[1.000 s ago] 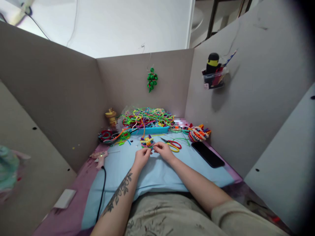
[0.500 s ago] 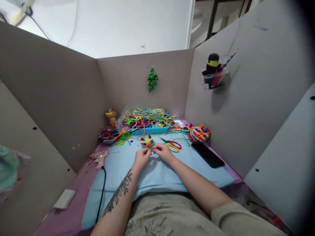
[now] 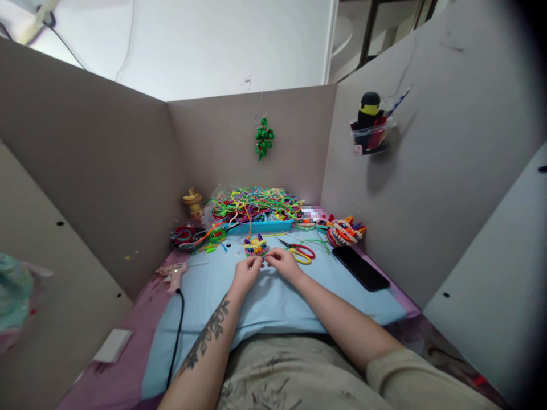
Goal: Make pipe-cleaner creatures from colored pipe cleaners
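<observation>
A small braided cord figure [image 3: 255, 247] with purple horns, a yellow top and bands of several colours is just beyond my fingertips. My left hand [image 3: 248, 270] is closed in a pinch at its near lower edge. Close beside it, my right hand [image 3: 282, 264] also pinches with thumb and forefinger, at the figure's lower right corner. What lies between the right fingertips is too small to make out. Scissors [image 3: 302, 254] with red and yellow handles lie open just to the right of my right hand.
Behind the figure, a blue tray [image 3: 265, 226] overflows with coloured cords [image 3: 256, 205]. At left rests a pink glue gun [image 3: 175, 277] with a black cable. A phone [image 3: 360, 267] and a striped woven piece [image 3: 345, 232] are at right. Grey panels [image 3: 252, 136] surround the blue cloth [image 3: 282, 304].
The fingers of my right hand have shifted very slightly at the figure's lower edge. Otherwise both hands and the figure stay in place.
</observation>
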`<state>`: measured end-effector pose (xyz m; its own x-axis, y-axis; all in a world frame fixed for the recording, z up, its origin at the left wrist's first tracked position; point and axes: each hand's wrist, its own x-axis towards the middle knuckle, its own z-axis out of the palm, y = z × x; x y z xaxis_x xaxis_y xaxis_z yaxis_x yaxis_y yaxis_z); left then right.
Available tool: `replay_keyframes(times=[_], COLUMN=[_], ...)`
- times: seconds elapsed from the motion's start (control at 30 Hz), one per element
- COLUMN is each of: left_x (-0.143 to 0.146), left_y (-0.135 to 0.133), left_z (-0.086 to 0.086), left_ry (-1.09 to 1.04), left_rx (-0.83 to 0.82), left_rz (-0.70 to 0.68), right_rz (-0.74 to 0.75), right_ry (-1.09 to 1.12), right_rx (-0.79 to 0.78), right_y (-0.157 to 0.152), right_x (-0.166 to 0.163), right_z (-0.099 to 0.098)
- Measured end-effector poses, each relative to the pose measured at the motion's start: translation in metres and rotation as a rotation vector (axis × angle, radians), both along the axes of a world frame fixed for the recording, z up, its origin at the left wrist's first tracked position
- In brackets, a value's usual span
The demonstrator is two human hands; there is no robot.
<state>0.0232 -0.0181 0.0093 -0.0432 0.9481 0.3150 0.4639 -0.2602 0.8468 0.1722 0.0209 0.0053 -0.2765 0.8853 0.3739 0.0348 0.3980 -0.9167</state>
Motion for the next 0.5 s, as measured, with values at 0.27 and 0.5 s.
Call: replay_keyframes(times=[0.27, 0.5], left_x=[0.003, 0.003], left_y=[-0.003, -0.003], left_z=[0.000, -0.001], left_ry=[0.099, 0.187], left_rx=[0.051, 0.068], left_rz=[0.032, 0.052], right_rz=[-0.004, 0.065], right_ry=[0.035, 0.025], right_rx=[-0.064, -0.030], right_y=[0.000, 0.003], right_x=[0.002, -0.002], right_z=[0.007, -0.006])
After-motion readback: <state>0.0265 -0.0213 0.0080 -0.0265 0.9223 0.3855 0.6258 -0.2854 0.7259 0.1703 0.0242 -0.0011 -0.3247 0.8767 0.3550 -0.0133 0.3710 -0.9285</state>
